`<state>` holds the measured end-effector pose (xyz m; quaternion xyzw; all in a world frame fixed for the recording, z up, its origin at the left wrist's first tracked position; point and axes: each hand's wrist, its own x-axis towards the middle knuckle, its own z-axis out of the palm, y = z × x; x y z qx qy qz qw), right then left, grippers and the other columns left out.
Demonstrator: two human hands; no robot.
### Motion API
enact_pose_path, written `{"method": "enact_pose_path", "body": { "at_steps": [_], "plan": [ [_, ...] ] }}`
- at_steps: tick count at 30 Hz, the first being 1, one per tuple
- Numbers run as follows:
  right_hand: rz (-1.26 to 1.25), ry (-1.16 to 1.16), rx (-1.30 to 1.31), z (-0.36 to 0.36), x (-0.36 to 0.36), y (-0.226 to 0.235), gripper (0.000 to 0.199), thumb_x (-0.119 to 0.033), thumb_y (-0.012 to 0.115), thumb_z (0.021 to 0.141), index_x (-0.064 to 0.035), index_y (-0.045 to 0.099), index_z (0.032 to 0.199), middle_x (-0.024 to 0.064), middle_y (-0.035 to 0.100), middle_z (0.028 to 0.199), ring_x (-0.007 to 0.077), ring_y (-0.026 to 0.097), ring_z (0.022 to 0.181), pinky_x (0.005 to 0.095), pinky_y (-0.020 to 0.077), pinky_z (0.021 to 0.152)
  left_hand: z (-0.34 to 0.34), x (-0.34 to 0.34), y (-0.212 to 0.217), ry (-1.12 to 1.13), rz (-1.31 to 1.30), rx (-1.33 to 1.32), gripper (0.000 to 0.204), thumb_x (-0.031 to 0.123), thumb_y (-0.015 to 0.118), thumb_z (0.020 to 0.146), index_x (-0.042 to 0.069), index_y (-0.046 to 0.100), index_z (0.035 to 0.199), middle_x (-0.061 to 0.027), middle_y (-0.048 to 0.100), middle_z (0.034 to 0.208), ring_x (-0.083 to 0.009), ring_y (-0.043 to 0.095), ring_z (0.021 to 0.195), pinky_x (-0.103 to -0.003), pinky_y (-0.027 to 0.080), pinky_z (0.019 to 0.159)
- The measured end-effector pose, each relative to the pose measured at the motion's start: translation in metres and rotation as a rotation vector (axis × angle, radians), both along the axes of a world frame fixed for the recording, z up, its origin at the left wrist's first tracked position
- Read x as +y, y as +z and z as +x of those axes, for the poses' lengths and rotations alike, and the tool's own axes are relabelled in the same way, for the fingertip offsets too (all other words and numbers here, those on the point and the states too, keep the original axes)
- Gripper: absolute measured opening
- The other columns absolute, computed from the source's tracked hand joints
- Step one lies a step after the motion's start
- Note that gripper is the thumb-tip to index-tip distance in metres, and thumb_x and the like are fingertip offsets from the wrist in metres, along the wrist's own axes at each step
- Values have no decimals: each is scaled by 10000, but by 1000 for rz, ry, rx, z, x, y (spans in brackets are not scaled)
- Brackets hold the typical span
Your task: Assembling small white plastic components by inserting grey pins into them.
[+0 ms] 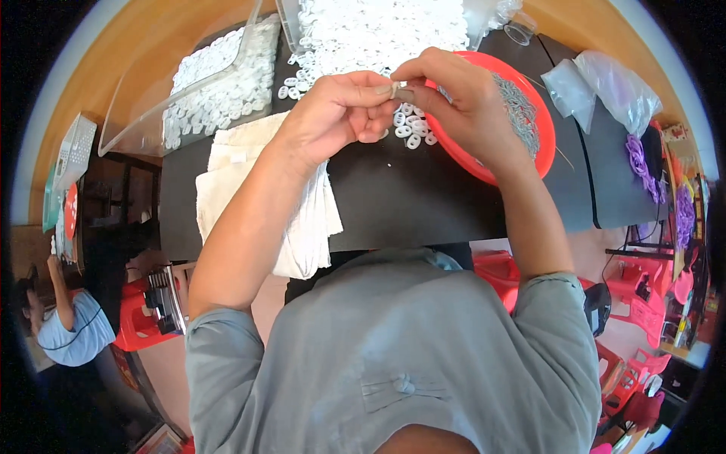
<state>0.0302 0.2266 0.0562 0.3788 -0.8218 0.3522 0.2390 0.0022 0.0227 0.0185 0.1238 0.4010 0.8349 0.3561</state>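
Above the dark table, the fingertips of my left hand (pixel 333 110) and my right hand (pixel 473 106) meet, pinching a small pale piece (pixel 395 89). The fingers cover most of that piece, so its exact kind is unclear. Under my right hand stands a red bowl (pixel 549 140) with grey, cord-like or chain-like strands (pixel 523 113) inside. Small white oval pieces with holes (pixel 413 141) lie loose on the table beside the bowl. More of them are heaped in a clear bin (pixel 286 23) just beyond my hands.
Another clear plastic bin (pixel 110 136) with white pieces stands at the left. Folded cream cloth (pixel 227 181) hangs over the table's near edge. Clear plastic bags (pixel 624 94) and purple cord (pixel 643 166) are on the right. A person (pixel 76 329) is at far left.
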Motion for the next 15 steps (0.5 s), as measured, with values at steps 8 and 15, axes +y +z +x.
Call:
{"method": "enact_pose_path", "body": {
  "at_steps": [8,15],
  "plan": [
    [-63,56,-223,3,3,-2,132,-9,667,796,-6,634,924,54,621,786,156,613,741,271,472,656,7,3,16,37,-172,171,142,97,629,890,-44,608,890,-100,613,715,-129,547,536,-226,394,441],
    [277,-393,-31,-1,33,22,140,-101,666,799,-18,633,906,120,624,757,249,628,717,319,480,658,0,1,8,147,-288,165,109,67,643,861,-39,617,859,-94,613,707,-127,537,525,-233,387,437]
  ]
}}
